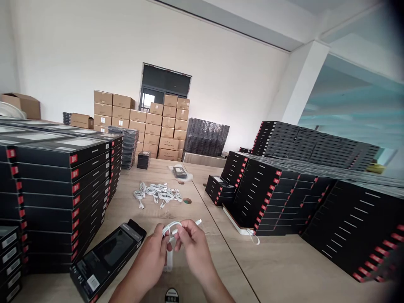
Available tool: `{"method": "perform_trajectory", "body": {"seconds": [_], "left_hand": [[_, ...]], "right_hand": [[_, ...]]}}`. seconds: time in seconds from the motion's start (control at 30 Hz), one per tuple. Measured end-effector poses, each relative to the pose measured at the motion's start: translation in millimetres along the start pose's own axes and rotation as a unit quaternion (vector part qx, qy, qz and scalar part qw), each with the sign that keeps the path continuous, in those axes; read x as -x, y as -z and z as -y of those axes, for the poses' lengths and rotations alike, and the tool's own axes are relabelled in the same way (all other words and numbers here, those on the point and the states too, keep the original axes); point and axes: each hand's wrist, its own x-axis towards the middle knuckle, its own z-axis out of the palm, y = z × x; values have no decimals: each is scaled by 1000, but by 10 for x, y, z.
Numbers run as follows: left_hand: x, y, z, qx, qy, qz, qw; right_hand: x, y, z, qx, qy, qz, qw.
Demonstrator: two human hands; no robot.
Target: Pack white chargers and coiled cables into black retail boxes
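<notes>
A coiled white charging cable [173, 224] is held up between both hands over the wooden table. My left hand [154, 252] is closed round the left side of the coil. My right hand [193, 242] pinches the coil's right side, and a plug end sticks out beyond its fingers. Below the hands lies a small whitish translucent piece [169, 260], partly hidden by my left hand. To the left a black box [109, 256] rests on the table, its top flap raised at the far end. A heap of white cables [158, 193] lies farther back.
Tall stacks of black boxes [50, 181] stand at the left, with more black boxes [252, 189] along the right. Brown cartons [153, 130] are piled against the back wall. A round black label [171, 296] lies at the near edge. A seam runs along the table [221, 256].
</notes>
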Motion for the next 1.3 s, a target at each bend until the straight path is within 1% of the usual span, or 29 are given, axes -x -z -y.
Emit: {"method": "perform_trajectory", "body": {"seconds": [0.03, 0.1, 0.17, 0.3, 0.43, 0.5, 0.57, 0.63, 0.7, 0.73, 0.8, 0.83, 0.9, 0.93, 1.0, 1.07, 1.13, 1.17, 1.23, 1.27, 1.3], "left_hand": [[1, -3, -10, 5, -2, 0, 1000], [4, -9, -27, 16, -3, -1, 1000], [9, -19, -42, 31, -1, 4, 999], [19, -41, -66, 61, 8, 18, 998], [16, -35, -47, 77, 16, -10, 997], [16, -22, -29, 82, 20, -17, 996], [20, -9, -16, 76, 25, -18, 997], [22, 0, -15, 66, 28, -22, 997], [17, -2, -25, 75, 31, -31, 996], [12, -9, -34, 93, 33, -36, 994], [1, -41, -52, 150, 38, -44, 987], [-3, -68, -60, 182, 40, -42, 982], [-4, -141, -72, 234, 49, -18, 971], [0, -181, -76, 251, 58, 4, 966], [10, -242, -86, 265, 73, 53, 960], [17, -235, -98, 250, 72, 87, 962], [18, -128, -106, 191, 60, 92, 975], [20, -39, -105, 142, 56, 83, 985], [35, 175, -89, 9, 64, 36, 997], [53, 282, -73, -55, 71, 19, 996], [79, 374, -52, -99, 85, 15, 991]], "right_hand": [[-17, 3, -16, -38, -24, 11, 999], [-45, 9, -37, -77, -54, 25, 995], [-61, 7, -47, -80, -53, 18, 995], [-61, -16, -40, -89, -39, -18, 995], [-35, -41, 1, -122, -72, 2, 990], [-25, -46, 15, -113, -83, 23, 990], [-23, -42, 9, -72, -75, 23, 994], [-30, -26, -16, -8, -33, -16, 999], [-43, -1, -47, 41, 15, -83, 996], [-51, 11, -59, 46, 30, -115, 992], [-63, 26, -70, 8, 27, -157, 987], [-65, 23, -68, -34, 10, -160, 987], [-60, -7, -55, -148, -41, -130, 979], [-54, -32, -47, -212, -70, -103, 969], [-44, -84, -35, -319, -114, -58, 939], [-50, -107, -37, -384, -126, -54, 913], [-77, -74, -60, -404, -120, -87, 903], [-97, -36, -80, -400, -114, -110, 903], [-143, 70, -131, -378, -108, -147, 907], [-166, 131, -160, -365, -107, -161, 911], [-188, 191, -189, -354, -105, -172, 914]]}}
